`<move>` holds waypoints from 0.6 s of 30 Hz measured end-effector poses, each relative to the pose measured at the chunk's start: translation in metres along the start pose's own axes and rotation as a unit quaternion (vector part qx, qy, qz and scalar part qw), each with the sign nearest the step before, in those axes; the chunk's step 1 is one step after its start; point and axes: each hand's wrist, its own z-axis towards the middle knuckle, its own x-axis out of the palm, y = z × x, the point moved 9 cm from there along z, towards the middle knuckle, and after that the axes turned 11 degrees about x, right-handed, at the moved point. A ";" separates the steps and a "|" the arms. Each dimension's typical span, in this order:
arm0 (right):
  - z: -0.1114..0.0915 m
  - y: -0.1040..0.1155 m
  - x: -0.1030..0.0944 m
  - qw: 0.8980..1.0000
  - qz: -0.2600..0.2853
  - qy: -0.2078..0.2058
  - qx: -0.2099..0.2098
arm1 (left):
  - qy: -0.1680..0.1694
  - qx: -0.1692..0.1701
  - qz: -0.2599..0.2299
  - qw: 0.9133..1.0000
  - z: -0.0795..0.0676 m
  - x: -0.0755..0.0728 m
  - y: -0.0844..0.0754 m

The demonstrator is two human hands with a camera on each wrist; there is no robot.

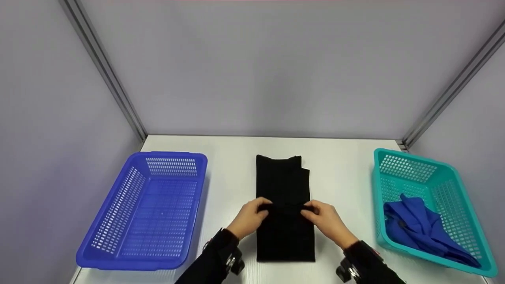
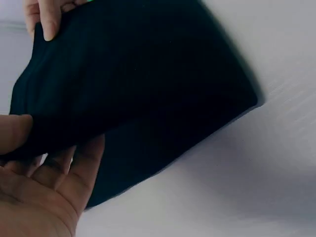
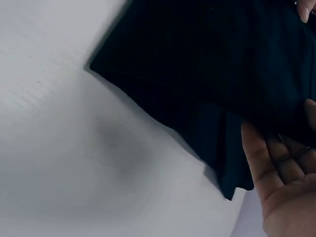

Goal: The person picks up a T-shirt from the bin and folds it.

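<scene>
A black folded garment (image 1: 285, 240) lies lengthwise on the white table, its far end uneven with a stepped corner at the right. My left hand (image 1: 249, 217) pinches the left edge of a raised fold across its middle. At the opposite edge, my right hand (image 1: 326, 220) pinches the same fold between thumb and fingers. Seen from the left wrist, the upper layer of black cloth (image 2: 128, 64) is lifted off the layer beneath, with fingers under it. The right wrist view shows the cloth (image 3: 197, 59) likewise raised. Which kind of garment it is, I cannot tell.
To the left stands a blue plastic basket (image 1: 203, 173) with nothing in it. A teal basket (image 1: 453, 173) at the right holds a crumpled blue cloth (image 1: 422, 227). Grey panels (image 1: 276, 71) enclose the white table (image 1: 232, 165) at the back and sides.
</scene>
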 end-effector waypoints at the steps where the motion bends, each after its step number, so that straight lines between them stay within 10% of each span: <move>1: 0.004 -0.003 0.003 1.000 -0.007 -0.004 0.007 | -0.006 -0.004 0.008 1.000 0.002 0.000 0.004; 13: 0.011 -0.032 0.024 0.999 -0.034 -0.030 0.016 | 0.039 -0.010 0.122 0.992 -0.012 0.021 0.031; 18: -0.011 -0.020 0.032 0.982 -0.157 -0.057 -0.085 | 0.062 0.040 0.265 0.961 -0.027 0.029 0.033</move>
